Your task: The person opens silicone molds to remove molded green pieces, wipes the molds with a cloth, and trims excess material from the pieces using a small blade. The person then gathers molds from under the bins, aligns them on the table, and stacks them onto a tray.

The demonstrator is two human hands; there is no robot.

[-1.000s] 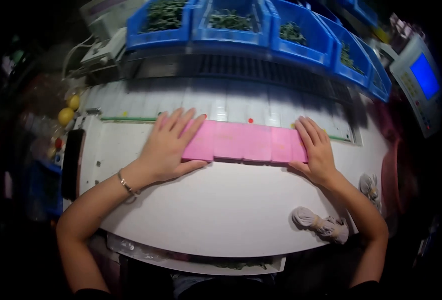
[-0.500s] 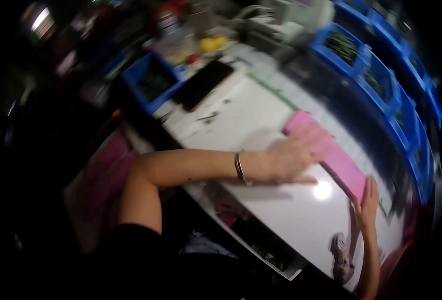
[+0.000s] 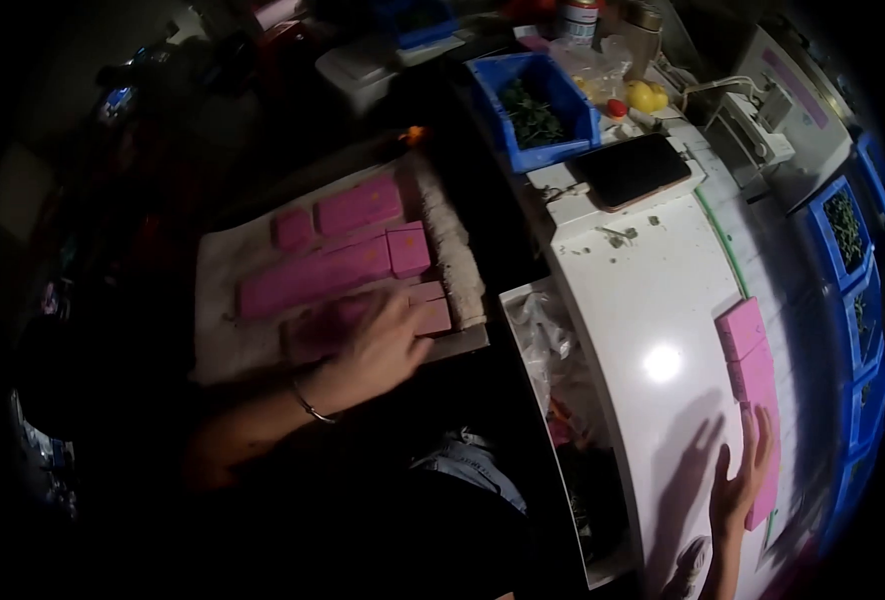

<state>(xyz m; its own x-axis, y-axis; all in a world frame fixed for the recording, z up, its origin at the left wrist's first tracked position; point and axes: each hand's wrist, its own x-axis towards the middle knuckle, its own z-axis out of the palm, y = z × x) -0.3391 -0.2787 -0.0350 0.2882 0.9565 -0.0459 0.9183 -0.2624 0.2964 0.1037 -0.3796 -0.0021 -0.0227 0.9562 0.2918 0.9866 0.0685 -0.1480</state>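
My left hand point(image 3: 378, 345), with a bracelet at the wrist, is over the near pink block point(image 3: 431, 310) on a cloth-covered tray point(image 3: 218, 340). Its fingers are apart over that block, and whether they press on it is hard to make out. Farther back on the cloth lie a long pink block point(image 3: 313, 278), a small square one point(image 3: 409, 248) and others. My right hand point(image 3: 741, 475) has its fingers stretched out along a row of pink blocks point(image 3: 753, 360) on the white table point(image 3: 643, 290), fingertips at the row's side.
A dark phone point(image 3: 635, 172) lies at the table's far end beside a blue bin point(image 3: 543, 155) of green plant pieces. More blue bins point(image 3: 845, 230) line the right side. An open drawer point(image 3: 563, 400) holds plastic bags. Yellow fruit-like objects point(image 3: 647, 96) sit at the back.
My left hand has left the pink row on the table and moved left to the blocks on the cloth. My right hand stays by the row. The view has turned left.
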